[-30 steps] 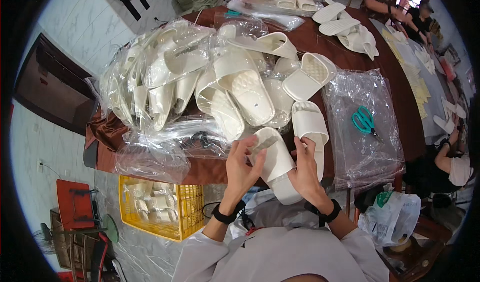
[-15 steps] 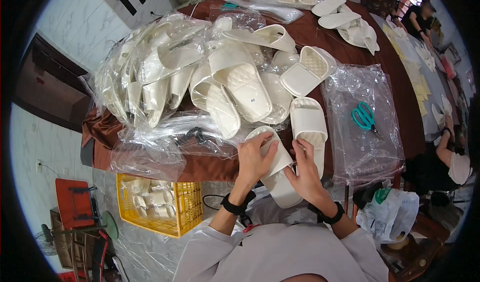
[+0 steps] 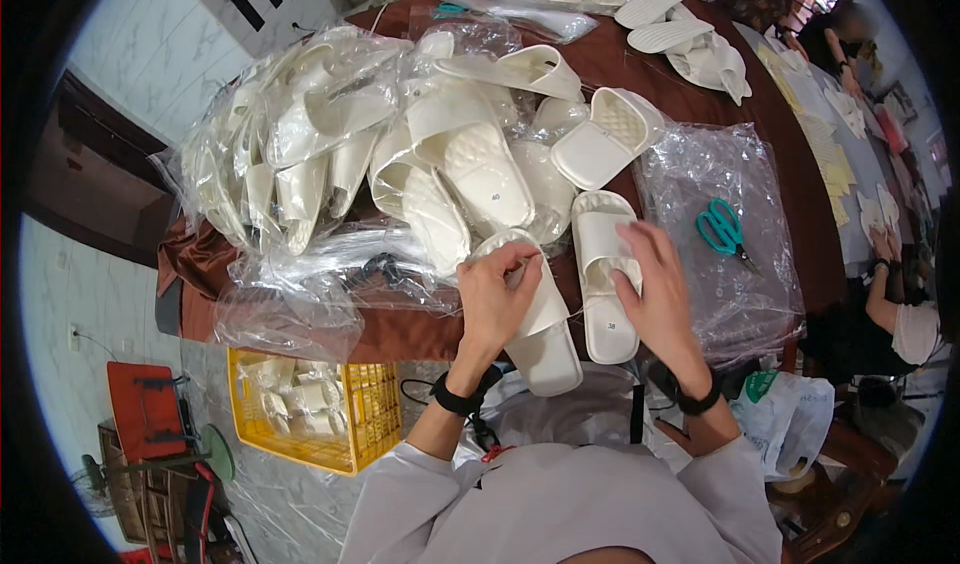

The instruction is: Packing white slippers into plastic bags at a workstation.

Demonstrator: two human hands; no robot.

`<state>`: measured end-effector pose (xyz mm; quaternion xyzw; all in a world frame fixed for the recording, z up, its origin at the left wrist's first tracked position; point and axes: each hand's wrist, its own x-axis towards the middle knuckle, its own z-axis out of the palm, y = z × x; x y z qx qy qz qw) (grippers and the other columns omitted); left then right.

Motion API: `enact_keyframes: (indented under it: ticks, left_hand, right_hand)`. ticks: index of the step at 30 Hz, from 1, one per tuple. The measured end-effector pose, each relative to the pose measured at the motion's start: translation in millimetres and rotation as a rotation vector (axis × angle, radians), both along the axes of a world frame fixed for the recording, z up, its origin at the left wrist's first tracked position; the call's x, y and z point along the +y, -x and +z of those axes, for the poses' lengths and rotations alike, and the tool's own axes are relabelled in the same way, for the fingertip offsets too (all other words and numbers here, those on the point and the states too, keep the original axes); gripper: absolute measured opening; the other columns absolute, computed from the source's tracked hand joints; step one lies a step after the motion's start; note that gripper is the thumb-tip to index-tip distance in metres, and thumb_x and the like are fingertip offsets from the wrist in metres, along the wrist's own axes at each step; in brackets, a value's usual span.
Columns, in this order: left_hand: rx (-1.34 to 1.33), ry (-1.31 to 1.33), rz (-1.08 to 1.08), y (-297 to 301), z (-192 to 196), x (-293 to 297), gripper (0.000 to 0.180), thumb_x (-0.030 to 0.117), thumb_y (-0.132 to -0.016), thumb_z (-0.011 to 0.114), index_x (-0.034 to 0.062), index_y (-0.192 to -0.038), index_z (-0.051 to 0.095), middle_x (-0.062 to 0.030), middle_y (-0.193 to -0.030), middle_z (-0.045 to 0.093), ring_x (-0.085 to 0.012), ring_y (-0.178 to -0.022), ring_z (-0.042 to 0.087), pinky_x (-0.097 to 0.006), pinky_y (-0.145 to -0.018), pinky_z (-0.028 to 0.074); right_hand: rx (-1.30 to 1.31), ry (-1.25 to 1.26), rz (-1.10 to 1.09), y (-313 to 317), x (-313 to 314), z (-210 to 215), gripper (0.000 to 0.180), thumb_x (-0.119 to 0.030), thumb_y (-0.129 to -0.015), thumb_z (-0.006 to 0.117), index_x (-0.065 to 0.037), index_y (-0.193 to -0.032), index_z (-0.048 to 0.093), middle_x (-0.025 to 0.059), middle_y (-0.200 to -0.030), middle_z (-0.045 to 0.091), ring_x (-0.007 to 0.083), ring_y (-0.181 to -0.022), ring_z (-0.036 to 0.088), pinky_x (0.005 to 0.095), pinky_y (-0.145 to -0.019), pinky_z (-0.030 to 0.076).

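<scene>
Two cream moulded-foam slide slippers lie at centre frame: one slipper (image 3: 535, 309) is gripped by the left hand (image 3: 495, 299), fingers curled; the other slipper (image 3: 603, 269) is pressed under the right hand (image 3: 655, 294), fingers spread.

Pretty bright, even daylight, glare popping off the clear plastic bags (image 3: 300, 294) around 10 o'clock, heavy fisheye bending plus black corners, faces blurry up at 2 o'clock

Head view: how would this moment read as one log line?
left hand: on cream slipper | right hand: on second slipper | teal scissors: on plastic, untouched
</scene>
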<state>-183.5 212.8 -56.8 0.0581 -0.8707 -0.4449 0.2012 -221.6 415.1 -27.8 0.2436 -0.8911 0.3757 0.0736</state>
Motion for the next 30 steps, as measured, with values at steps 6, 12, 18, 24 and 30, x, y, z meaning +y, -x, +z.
enact_keyframes:
  ticks: [6,12,18,24,30]
  left_hand:
    - [0.022,0.052,0.040,-3,11,11,0.010,0.014,-0.078,0.066,0.0053,-0.081,0.066,-0.0045,-0.058,0.057,-0.0157,-0.051,0.055,-0.026,-0.056,0.044]
    - [0.021,0.118,0.081,-8,37,10,0.007,0.014,-0.079,0.065,0.0073,-0.080,0.065,-0.0033,-0.063,0.059,-0.0150,-0.059,0.057,-0.028,-0.069,0.037]
    - [0.123,0.154,0.039,6,36,9,0.005,0.012,-0.080,0.063,0.0080,-0.081,0.060,-0.0048,-0.069,0.060,-0.0199,-0.065,0.057,-0.034,-0.071,0.032]
    - [0.071,0.082,0.036,25,12,2,0.006,0.006,-0.081,0.061,0.0004,-0.082,0.060,-0.0113,-0.065,0.062,-0.0216,-0.054,0.060,-0.030,-0.053,0.044]
    - [0.198,0.135,0.010,34,6,5,0.006,0.005,-0.081,0.060,0.0001,-0.082,0.060,-0.0130,-0.065,0.062,-0.0231,-0.054,0.060,-0.030,-0.053,0.045]
  right_hand:
    - [0.121,-0.230,0.012,33,3,-24,0.059,0.006,-0.070,0.059,0.000,-0.126,0.043,0.0196,-0.123,0.045,0.0386,-0.113,0.043,0.0431,-0.095,0.039]
    - [0.094,-0.140,-0.002,14,11,-22,0.065,0.013,-0.064,0.053,-0.001,-0.127,0.042,0.0187,-0.125,0.043,0.0392,-0.113,0.042,0.0438,-0.096,0.038]
    - [0.151,-0.105,-0.025,-4,13,0,0.066,0.014,-0.063,0.052,-0.002,-0.127,0.042,0.0184,-0.124,0.042,0.0389,-0.114,0.042,0.0442,-0.096,0.038]
    - [0.145,-0.143,0.006,1,12,-12,0.067,0.013,-0.063,0.053,-0.002,-0.127,0.041,0.0190,-0.124,0.042,0.0390,-0.113,0.042,0.0433,-0.095,0.038]
    - [0.141,-0.142,-0.025,15,12,-19,0.064,0.011,-0.065,0.055,-0.002,-0.126,0.042,0.0184,-0.123,0.043,0.0387,-0.112,0.043,0.0425,-0.095,0.038]
